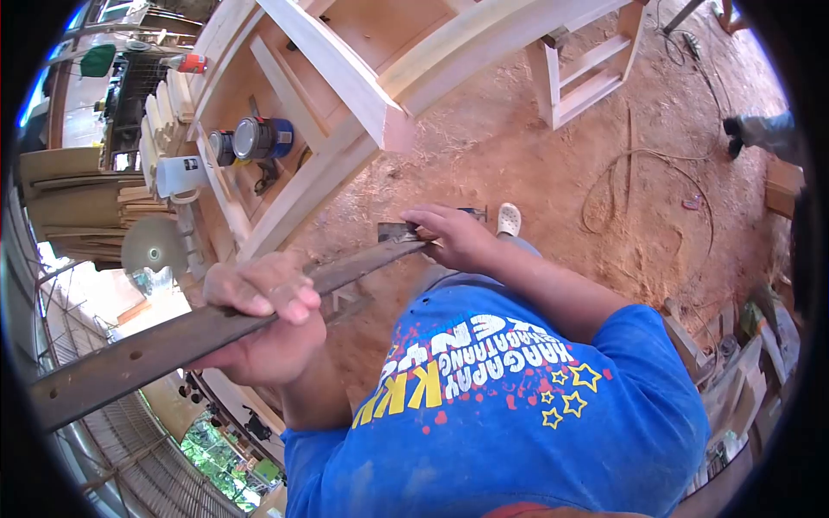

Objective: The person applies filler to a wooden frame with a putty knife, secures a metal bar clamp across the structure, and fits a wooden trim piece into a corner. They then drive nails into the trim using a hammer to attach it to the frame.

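Note:
A long, flat, dark metal bar clamp with holes along its length slants from the lower left to the middle of the view. My left hand is closed around the bar, thumb and fingertips over its top face. Near the far end, my right hand grips it beside a dark metal jaw plate. Another dark metal part shows past the right knuckles. My right fingers partly hide this end, and the bar's near end runs out at the left edge.
Ahead stands a pale wooden frame with cans and a white jug. A smaller wooden frame rests on the dirt floor. A cable loops at the right, near another person's leg. Wood scraps lie lower right.

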